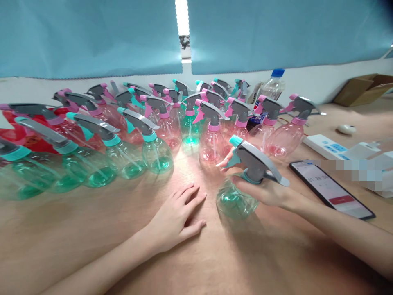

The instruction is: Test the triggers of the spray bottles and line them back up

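My right hand (264, 190) is wrapped round the neck of a green spray bottle (236, 203) with a grey and turquoise trigger head. That bottle is tilted slightly, low over the table or touching it; I cannot tell which. Flat on the wooden table (147, 270) lies my left hand (176, 215), fingers spread and holding nothing. Just beyond it stands another green spray bottle (158, 155), the end of a row of green ones on the left. Ahead of my right hand is a pink spray bottle (211, 145).
Several more pink and green spray bottles crowd the back. A drink bottle with a blue cap (278, 73) stands behind them. To the right lie a phone (331, 190), a white power strip (327, 147) and a small white object (346, 129). A cardboard box (357, 90) sits far right.
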Motion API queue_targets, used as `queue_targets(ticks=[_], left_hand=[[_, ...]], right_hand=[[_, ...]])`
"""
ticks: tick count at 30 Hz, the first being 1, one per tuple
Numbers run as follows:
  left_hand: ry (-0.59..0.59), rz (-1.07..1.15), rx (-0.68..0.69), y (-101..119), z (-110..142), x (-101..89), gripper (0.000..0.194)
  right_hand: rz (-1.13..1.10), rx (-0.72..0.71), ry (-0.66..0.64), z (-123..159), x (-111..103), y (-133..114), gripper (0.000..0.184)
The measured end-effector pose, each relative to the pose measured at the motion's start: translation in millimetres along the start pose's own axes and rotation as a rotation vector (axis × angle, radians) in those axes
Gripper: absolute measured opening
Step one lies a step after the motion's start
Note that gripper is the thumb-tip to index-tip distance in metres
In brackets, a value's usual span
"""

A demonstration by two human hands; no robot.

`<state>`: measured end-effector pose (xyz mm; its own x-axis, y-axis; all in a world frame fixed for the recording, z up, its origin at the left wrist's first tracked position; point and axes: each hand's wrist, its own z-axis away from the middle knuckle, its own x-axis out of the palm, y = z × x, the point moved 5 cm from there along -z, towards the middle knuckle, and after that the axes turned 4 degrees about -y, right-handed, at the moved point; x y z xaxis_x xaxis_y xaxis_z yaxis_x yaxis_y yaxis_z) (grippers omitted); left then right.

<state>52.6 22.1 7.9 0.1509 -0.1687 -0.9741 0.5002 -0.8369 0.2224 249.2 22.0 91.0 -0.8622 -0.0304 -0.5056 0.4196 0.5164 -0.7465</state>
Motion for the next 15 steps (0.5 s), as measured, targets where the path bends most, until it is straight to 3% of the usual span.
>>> queue_targets(ticks=[7,15], left_hand=[[0.009,0.000,0.003,0.7,-0.2,0.0,0.055],[0.011,-0.002,0.007,0.8,-0.8,-0.4,0.054]], right_hand=[[0.086,-0.029,0.032,-4.1,-2.3,-6.5,0.006],[0.048,-0.015,0.032,-4.2,-2.5,-5.5,0.012]])
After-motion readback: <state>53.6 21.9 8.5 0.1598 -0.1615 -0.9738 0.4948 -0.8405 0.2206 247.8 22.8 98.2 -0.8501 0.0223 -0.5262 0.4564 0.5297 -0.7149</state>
